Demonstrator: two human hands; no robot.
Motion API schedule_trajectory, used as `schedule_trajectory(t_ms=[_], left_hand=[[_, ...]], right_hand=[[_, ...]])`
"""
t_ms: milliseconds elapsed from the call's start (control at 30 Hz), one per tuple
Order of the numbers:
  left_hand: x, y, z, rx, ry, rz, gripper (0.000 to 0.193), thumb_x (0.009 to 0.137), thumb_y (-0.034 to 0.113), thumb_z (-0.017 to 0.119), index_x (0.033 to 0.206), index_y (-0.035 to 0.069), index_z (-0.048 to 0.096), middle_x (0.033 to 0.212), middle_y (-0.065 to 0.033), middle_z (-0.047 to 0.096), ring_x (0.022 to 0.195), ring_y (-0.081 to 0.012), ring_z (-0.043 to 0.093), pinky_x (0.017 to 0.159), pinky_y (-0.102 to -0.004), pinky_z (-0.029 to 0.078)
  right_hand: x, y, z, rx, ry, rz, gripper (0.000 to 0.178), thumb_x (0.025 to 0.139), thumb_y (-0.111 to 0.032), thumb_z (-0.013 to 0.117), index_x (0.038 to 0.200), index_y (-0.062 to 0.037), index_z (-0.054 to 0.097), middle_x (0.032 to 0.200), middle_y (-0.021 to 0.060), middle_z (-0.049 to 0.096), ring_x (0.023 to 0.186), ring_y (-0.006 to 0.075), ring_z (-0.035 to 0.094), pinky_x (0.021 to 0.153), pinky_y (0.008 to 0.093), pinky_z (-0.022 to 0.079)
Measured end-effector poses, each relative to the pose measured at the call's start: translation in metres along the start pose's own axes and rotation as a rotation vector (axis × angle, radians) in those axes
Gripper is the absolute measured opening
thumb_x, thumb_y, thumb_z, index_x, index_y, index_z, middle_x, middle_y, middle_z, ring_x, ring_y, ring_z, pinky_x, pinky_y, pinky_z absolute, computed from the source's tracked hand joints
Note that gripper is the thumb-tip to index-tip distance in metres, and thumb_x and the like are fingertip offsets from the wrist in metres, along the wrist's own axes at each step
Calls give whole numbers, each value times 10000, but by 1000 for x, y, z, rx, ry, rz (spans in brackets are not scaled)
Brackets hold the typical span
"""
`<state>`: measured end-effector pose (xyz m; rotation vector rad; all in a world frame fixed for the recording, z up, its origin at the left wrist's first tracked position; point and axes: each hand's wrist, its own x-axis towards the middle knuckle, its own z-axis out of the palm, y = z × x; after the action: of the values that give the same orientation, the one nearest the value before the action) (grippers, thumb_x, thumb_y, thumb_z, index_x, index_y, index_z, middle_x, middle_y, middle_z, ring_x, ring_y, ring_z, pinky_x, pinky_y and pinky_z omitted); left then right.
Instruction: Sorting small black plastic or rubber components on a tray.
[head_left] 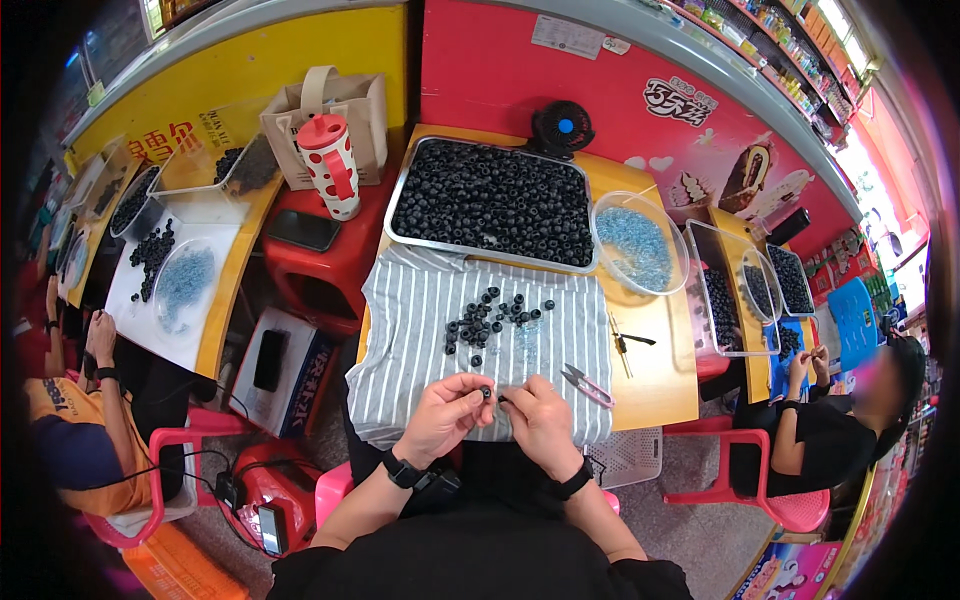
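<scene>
Over the near edge of a grey-and-white striped cloth [410, 345], my left hand [445, 412] pinches a small black round part [487, 392] that seems to have a hole in it. Close beside it, my right hand [542, 415] is closed, thumb and fingers pressed around something small and dark that I cannot make out. A loose group of similar black parts [475, 325] lies on the cloth ahead of my hands, with a few clear bluish pieces [528, 340] to their right. Small thread snips [588, 386] with pink handles rest right of my right hand.
Beyond the cloth stands a metal tray [395, 215] heaped with black parts. A clear bowl [685, 270] of bluish pieces sits right of it, a black fan [562, 128] behind. A thin tool [622, 345] lies on the table. Co-workers sit left and right. A spotted tumbler [330, 165] stands on a red stool.
</scene>
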<state>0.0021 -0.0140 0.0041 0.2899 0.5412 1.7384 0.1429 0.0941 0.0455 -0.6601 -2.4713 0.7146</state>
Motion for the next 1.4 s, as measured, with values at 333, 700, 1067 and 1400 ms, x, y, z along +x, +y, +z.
schedule_trajectory(t_ms=[333,700,1067,1400], left_hand=[[-1,-1,0,23,2,-20,223,934,19,578,1148,-41,603,955,-110,663,773,-168,648,711,-263,539],[-2,-4,1,168,13,-25,212,925,-5,581,1124,-57,634,1004,-85,629,794,-138,643,725,-242,543],[-2,-3,3,143,-6,-1,208,912,-7,601,1110,-51,648,997,-77,617,796,-137,640,722,-238,543],[-3,-2,2,177,-14,-5,214,912,-18,591,1115,-50,652,1010,-83,616,784,-137,638,709,-235,538]], right_hand=[[-3,-3,-8,819,31,289,59,815,25,678,862,19,642,803,44,626,713,72,603,625,213,476],[0,-9,-5,693,7,139,102,789,64,679,883,31,656,782,84,630,698,138,629,615,240,491],[-4,-9,-2,765,6,221,84,791,63,679,864,29,654,780,85,640,710,130,631,627,243,484],[-4,-7,-2,709,16,152,96,784,85,684,846,25,642,773,55,629,681,92,570,593,217,433]])
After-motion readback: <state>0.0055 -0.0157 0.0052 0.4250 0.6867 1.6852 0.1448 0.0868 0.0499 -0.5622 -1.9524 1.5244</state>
